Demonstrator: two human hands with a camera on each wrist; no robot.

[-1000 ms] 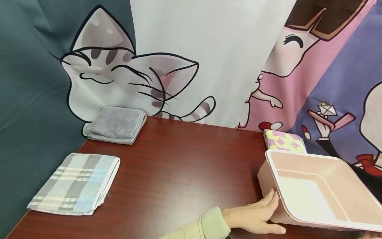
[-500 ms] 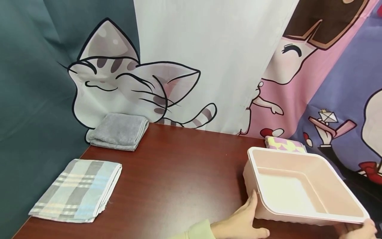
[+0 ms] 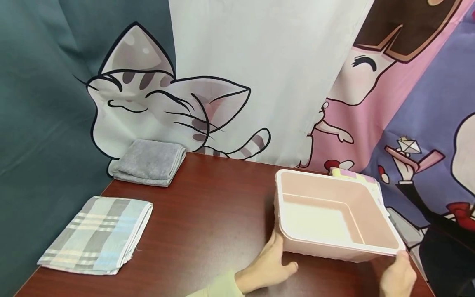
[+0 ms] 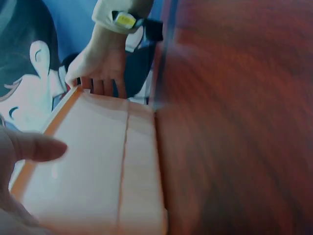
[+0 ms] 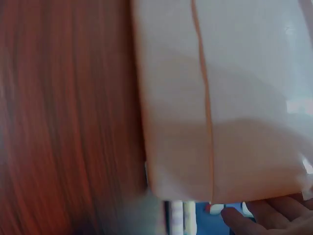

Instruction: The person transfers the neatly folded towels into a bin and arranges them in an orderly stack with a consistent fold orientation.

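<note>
Two bare hands flank a pink bin (image 3: 326, 250) on a red-brown table (image 3: 215, 214), right of centre in the head view. The bin lies just beyond and between the hands, its open top up and its long axis running left to right. Neither hand is nearer; both touch it. The left hand (image 3: 265, 266) lays its fingers along the left end near the front corner, thumb spread away from them. The right hand (image 3: 398, 274) grips the front right corner, thumb by the rim and fingers behind the end wall. Whether the base rests fully on the table, I cannot tell.

Close behind the bin, a yellow towel (image 3: 357, 175) is partly hidden by its far right corner; contact is unclear. Well off to the left lie a folded plaid towel (image 3: 96, 235), nearer, and a gray towel (image 3: 148, 163), farther back against a cartoon-cat curtain (image 3: 237, 41) that closes off the back.
</note>
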